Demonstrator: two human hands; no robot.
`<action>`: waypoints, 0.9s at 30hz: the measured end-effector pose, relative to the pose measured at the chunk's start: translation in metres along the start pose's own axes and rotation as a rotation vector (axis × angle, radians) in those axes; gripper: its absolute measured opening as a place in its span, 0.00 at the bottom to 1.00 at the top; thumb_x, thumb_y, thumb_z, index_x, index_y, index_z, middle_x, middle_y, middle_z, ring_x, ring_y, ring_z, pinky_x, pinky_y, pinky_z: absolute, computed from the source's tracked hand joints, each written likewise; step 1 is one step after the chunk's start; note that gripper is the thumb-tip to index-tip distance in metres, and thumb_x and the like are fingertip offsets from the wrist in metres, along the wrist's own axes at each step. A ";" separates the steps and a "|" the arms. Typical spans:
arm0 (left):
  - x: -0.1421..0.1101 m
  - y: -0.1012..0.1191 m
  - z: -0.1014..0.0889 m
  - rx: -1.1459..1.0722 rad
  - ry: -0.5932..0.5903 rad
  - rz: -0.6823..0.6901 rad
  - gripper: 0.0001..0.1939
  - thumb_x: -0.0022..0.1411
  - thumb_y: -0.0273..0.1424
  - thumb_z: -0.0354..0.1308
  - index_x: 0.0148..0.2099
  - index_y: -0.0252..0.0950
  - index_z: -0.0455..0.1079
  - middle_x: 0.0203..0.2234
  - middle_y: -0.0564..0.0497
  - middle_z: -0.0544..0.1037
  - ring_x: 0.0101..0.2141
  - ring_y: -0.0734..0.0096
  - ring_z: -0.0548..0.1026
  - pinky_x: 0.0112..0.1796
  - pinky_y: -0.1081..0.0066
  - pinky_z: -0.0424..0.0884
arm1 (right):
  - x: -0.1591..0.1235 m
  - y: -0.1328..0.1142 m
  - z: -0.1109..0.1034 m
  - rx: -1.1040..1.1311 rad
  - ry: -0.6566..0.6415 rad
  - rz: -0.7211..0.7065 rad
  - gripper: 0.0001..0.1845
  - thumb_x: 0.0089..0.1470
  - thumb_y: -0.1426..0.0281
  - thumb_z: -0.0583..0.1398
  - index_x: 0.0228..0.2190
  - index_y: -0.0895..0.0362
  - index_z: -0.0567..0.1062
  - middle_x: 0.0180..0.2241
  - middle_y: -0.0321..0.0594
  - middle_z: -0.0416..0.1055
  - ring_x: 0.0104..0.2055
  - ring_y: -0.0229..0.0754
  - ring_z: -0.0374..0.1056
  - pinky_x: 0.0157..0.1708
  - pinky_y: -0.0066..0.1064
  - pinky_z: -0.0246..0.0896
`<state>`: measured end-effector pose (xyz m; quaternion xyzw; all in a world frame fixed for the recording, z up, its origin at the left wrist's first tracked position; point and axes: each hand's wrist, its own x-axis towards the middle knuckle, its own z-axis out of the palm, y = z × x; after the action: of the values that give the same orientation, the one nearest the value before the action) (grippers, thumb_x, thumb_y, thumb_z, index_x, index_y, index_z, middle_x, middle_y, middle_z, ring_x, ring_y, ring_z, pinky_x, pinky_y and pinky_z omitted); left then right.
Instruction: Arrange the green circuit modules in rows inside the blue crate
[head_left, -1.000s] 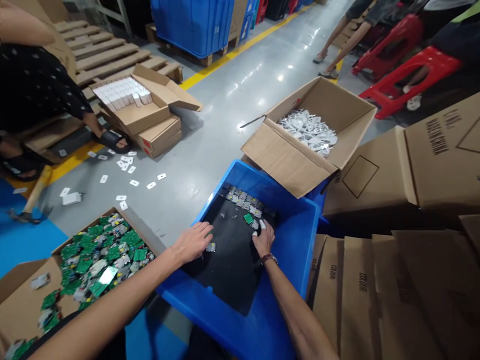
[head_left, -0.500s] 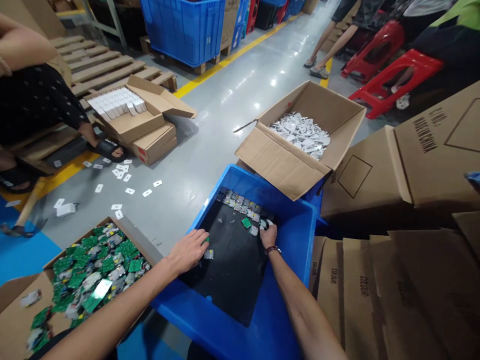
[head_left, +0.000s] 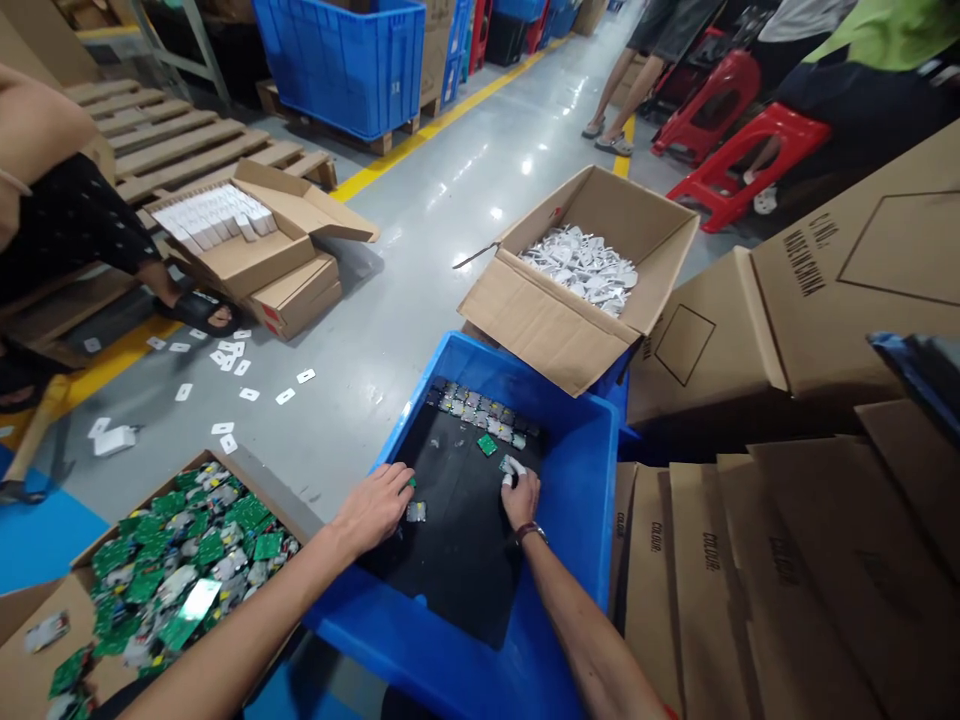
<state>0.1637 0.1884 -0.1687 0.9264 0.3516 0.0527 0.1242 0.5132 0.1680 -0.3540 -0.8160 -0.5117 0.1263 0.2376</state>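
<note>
1. Far left of the frame, a seated person's black sandal (head_left: 206, 312) sits beside loose white plates (head_left: 227, 352) scattered on the floor.
2. Lower left, an open carton (head_left: 45, 595) brims with circuit boards (head_left: 180, 550), green faces and gray parts all jumbled.
3. Just left of centre, here's the left hand (head_left: 377, 505), palm down, fingers together and curled inside the blue tub (head_left: 577, 500); a bit of green shows at the fingertips, but I cannot tell whether it's gripped.
4. Right beside those fingertips, a lone gray module (head_left: 416, 512) lies on the black sheet (head_left: 457, 580).
5. Above, near the tub's far wall, neat rows of modules (head_left: 480, 410) sit packed close, with one green board (head_left: 487, 444) lying just below them.
6. And the right hand (head_left: 521, 497), white coverings on its fingertips, pinches a small circuit module (head_left: 507, 463) between thumb and fingers, right of centre, near the rows.
7. Upper right, a flapped cardboard box (head_left: 547, 335) holds heaped pale plastic parts (head_left: 581, 268); red stools (head_left: 757, 150) stand beyond.
</note>
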 end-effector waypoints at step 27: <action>0.001 0.002 -0.002 0.012 0.010 -0.012 0.07 0.65 0.22 0.55 0.43 0.34 0.72 0.48 0.40 0.76 0.50 0.54 0.71 0.51 0.55 0.67 | 0.053 -0.014 0.005 0.074 0.107 0.153 0.27 0.51 0.70 0.54 0.51 0.68 0.72 0.49 0.61 0.68 0.53 0.57 0.64 0.55 0.44 0.60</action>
<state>0.1656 0.1879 -0.1660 0.9246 0.3582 0.0546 0.1174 0.5238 0.2222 -0.3487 -0.8490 -0.4293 0.1189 0.2841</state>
